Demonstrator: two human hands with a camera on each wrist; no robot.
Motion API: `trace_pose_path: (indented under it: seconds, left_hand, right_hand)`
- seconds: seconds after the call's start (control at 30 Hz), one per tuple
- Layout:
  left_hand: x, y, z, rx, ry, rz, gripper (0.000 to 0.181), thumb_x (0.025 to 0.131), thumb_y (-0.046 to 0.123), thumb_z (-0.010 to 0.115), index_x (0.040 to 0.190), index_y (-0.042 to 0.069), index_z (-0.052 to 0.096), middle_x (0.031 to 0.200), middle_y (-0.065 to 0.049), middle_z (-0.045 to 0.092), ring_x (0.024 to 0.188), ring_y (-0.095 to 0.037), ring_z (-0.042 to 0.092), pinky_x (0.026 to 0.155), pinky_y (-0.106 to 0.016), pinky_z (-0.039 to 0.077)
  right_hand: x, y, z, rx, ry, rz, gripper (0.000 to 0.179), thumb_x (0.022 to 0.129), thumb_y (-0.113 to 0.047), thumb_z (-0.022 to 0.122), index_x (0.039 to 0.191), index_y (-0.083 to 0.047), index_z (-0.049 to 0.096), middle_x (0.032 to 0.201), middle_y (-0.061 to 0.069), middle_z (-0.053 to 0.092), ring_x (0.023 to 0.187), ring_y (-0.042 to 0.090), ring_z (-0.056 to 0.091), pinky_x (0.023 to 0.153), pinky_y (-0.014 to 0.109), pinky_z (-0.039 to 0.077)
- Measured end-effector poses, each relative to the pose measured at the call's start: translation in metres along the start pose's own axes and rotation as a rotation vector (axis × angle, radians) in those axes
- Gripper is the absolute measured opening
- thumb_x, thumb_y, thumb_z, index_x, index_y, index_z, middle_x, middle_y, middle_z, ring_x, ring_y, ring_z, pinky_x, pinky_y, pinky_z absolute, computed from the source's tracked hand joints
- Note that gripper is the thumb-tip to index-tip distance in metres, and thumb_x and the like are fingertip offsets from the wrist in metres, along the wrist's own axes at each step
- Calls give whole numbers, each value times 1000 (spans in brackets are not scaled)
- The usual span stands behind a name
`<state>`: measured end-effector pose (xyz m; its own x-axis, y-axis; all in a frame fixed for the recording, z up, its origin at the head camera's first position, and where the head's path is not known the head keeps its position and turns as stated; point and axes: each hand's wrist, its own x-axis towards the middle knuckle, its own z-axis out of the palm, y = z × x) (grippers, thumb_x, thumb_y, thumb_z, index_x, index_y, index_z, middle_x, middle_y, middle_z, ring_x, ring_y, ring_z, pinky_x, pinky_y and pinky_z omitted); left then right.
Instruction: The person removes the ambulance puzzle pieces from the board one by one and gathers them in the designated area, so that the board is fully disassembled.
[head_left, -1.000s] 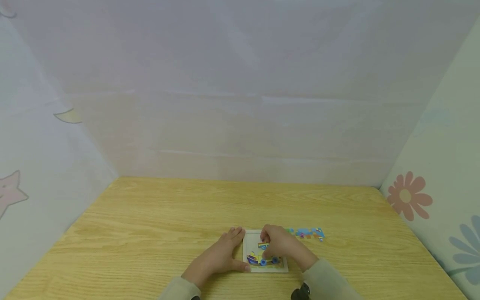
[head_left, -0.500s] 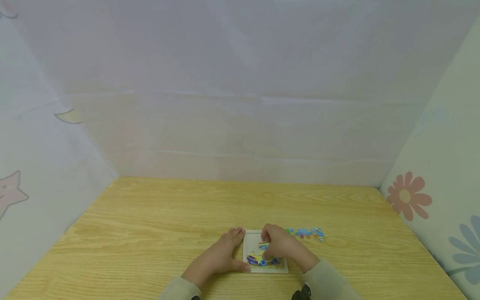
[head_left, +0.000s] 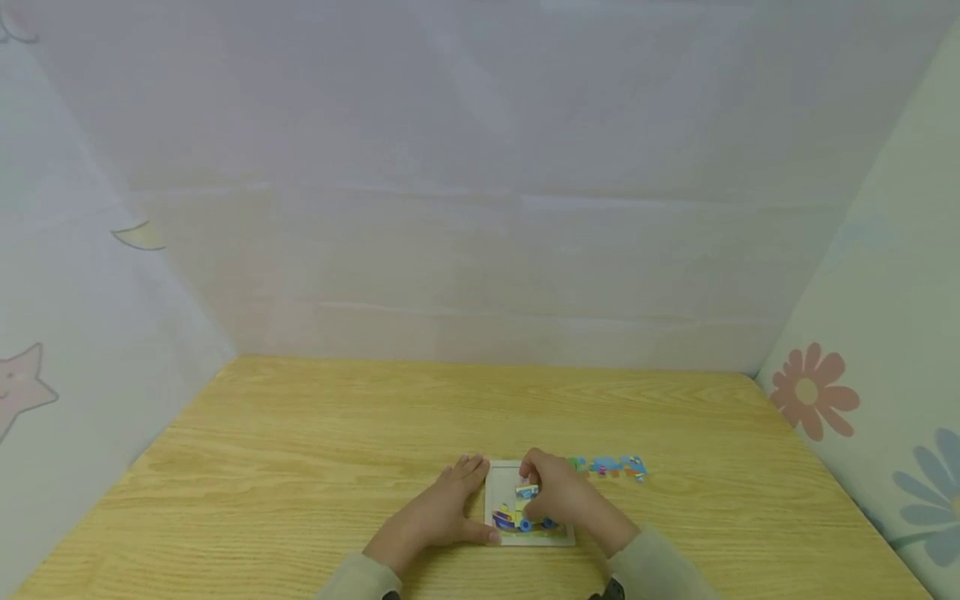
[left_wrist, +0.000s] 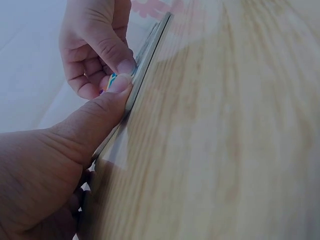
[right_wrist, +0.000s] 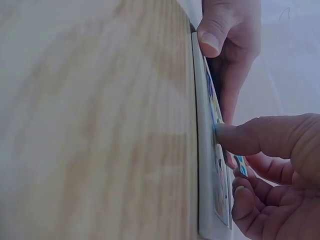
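A white-framed jigsaw tray [head_left: 497, 477] lies flat on the wooden table, with joined colourful pieces [head_left: 512, 521] along its near side. My left hand [head_left: 447, 510] rests against the tray's left side, its thumb on the near-left corner and its fingers stretched toward the far corner. Over the tray's right half, my right hand [head_left: 564, 493] pinches a small puzzle piece [right_wrist: 242, 166] printed in blue and other colours. That piece is tilted off the tray's surface in the right wrist view. Part of the tray is hidden beneath the right hand.
Several loose puzzle pieces [head_left: 618, 466] lie in a cluster beyond and right of the tray. Pale cloth walls with flower, star and moon prints surround the wooden table [head_left: 337, 425].
The puzzle piece in my right hand has turned slightly, showing more of its blue print. My right hand has barely shifted; the left hand and tray stay in place.
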<state>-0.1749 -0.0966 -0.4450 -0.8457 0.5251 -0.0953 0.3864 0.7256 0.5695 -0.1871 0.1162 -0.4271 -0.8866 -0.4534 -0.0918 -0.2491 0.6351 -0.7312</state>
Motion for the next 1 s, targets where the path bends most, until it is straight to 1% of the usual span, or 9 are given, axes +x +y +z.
trace_pose_path:
  seconds: [0.2, 0.37, 0.57, 0.77, 1.0]
  left_hand:
    - [0, -1, 0, 2, -2, 0, 102, 69, 55, 71, 144, 0, 27, 151, -19, 21, 139, -39, 15, 111, -56, 18]
    - [0, -2, 1, 13, 0, 8, 102, 70, 56, 71, 145, 1, 27, 152, -18, 21, 139, -39, 15, 112, -55, 18]
    - [1, -2, 0, 2, -5, 17, 103, 69, 56, 70, 145, 2, 26, 152, -17, 21, 139, -40, 14, 112, -55, 17]
    - [0, 0, -1, -3, -8, 8, 102, 69, 55, 71, 145, 2, 27, 152, -16, 21, 140, -39, 13, 112, -55, 16]
    - [0, 1, -1, -6, -13, 11, 102, 70, 53, 72, 145, 1, 27, 152, -16, 22, 140, -39, 13, 112, -55, 15]
  right_hand:
    - [1, 4, 2, 14, 8, -4, 40, 66, 3, 75, 98, -5, 53, 83, 4, 47, 65, 14, 45, 54, 22, 42]
    - [0, 5, 1, 23, 13, -37, 41, 66, 3, 74, 100, -3, 53, 83, 4, 48, 66, 14, 45, 54, 21, 43]
    - [-1, 5, 3, -9, 40, -65, 40, 66, 5, 72, 100, -5, 53, 82, 3, 48, 67, 12, 46, 55, 20, 44]
    - [-3, 5, 7, -15, 65, -55, 40, 63, 6, 67, 98, -7, 52, 83, 3, 48, 66, 13, 46, 54, 21, 43]
    - [-6, 8, 10, 40, 86, -42, 39, 64, 6, 64, 97, -9, 48, 84, 5, 48, 66, 13, 45, 53, 20, 41]
